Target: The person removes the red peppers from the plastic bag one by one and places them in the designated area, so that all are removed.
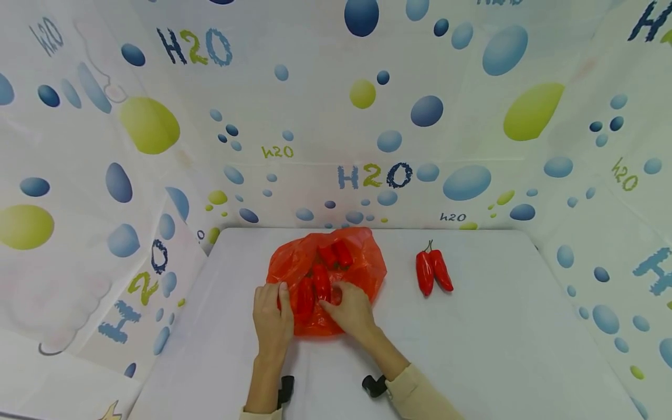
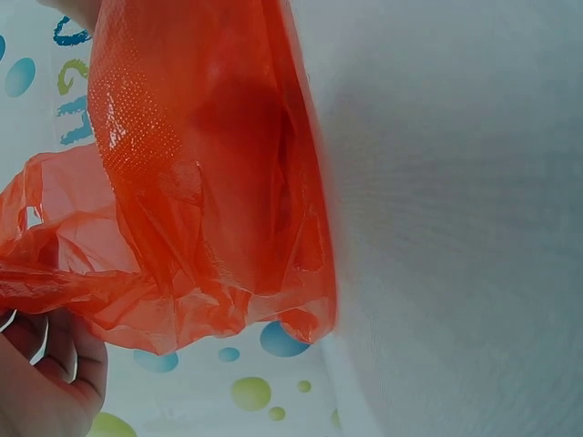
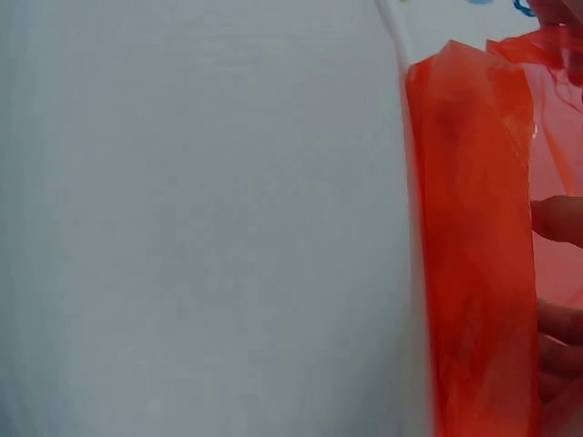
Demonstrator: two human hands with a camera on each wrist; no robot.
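A crumpled red plastic bag lies on the table with its opening toward me. Several glossy red chili peppers lie at its opening and inside it. At the bag's left side my left hand grips the edge; the left wrist view shows its curled fingers against the plastic. My right hand reaches in from the right, its thumb beside the lower end of a pepper. In the right wrist view, the bag wall partly hides its bent fingers; whether they pinch anything cannot be told.
Two red chili peppers with green stems lie side by side on the white table, right of the bag. Behind and beside the table hangs a white curtain with blue and green spots.
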